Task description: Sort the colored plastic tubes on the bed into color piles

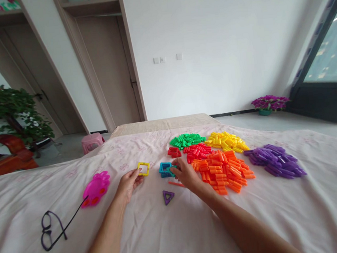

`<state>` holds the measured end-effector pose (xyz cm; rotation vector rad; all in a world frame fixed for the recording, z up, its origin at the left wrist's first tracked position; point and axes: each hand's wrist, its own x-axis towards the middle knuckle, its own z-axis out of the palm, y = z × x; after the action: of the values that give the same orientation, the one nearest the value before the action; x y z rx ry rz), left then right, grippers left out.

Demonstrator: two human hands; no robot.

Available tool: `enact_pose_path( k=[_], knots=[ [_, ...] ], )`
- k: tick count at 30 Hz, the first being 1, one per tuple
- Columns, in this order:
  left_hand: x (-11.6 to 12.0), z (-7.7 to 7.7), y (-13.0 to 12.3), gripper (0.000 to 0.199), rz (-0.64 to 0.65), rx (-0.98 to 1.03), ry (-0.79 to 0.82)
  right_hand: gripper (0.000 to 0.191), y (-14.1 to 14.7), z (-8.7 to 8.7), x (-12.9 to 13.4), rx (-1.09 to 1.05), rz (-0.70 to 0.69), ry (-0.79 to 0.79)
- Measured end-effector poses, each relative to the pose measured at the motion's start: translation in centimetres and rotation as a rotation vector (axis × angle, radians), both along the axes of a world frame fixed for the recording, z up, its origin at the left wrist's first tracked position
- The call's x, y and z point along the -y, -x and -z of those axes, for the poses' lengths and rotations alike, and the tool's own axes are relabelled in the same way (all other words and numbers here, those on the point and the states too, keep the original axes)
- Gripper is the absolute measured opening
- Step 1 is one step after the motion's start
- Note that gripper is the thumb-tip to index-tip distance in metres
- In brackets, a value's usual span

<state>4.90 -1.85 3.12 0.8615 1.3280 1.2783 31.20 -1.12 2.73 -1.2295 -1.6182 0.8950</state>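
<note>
My left hand (131, 182) grips a yellow square frame (143, 163) by its left edge. To its right, my right hand (185, 173) pinches a small teal piece (173, 171) at the right side of a stack of blue square frames (162, 169). Red square frames (174, 152) lie just behind the blue ones. An orange stick (176, 184) lies partly beneath my right hand. Nearer the front is a purple triangle frame (168, 197). Orange pieces (226, 170) are heaped beside my right wrist, with red pieces (197, 152) behind them.
Green pieces (187, 140), yellow pieces (226, 141) and purple pieces (274, 161) form piles on the pale cloth (143, 232). At the left lie a pink paw-shaped plate (92, 188) and black glasses (49, 233). Beyond the cloth stands a pink stool (93, 141).
</note>
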Motion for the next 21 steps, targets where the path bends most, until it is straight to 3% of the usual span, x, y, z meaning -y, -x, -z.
enact_pose_path(
  k=[3,9,15,21],
  knots=[
    [0.0,0.4,-1.1,0.023,0.000,-0.024,0.002,0.017,0.0,0.3,0.2,0.033,0.005,-0.039],
    [0.2,0.8,-2.7,0.032,0.034,-0.162,-0.025,0.014,-0.4,-1.1,0.8,0.178,-0.041,-0.103],
    [-0.2,1.5,-3.1,0.037,0.041,-0.444,-0.062,0.015,-0.4,-1.4,1.6,0.414,-0.118,-0.112],
    [-0.1,1.7,-2.6,0.026,0.001,-0.768,-0.121,0.015,-0.7,-0.6,1.2,0.477,-0.207,-0.030]
  ],
)
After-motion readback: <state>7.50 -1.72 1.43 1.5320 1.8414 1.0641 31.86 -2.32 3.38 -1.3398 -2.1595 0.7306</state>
